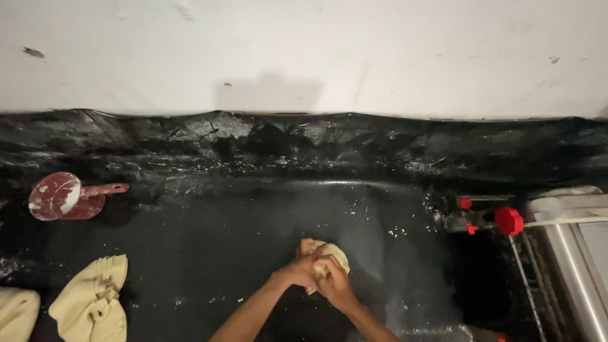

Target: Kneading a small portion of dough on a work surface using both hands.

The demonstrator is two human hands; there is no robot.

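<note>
Both hands are wrapped around 1 lump of dough (324, 261) near the middle of the black worktop (209, 253). Left hand (297, 272) and right hand (334, 285) have fingers curled tight on it. Far left there's a red scoop (63, 196), near left 2 folded dough pieces (92, 301). Red-knobbed metal machine (506, 221) sits on the right.

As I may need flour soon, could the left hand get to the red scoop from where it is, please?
Probably yes: the black worktop between the left hand and the red scoop lies bare, though both hands now grip the dough piece.
</note>
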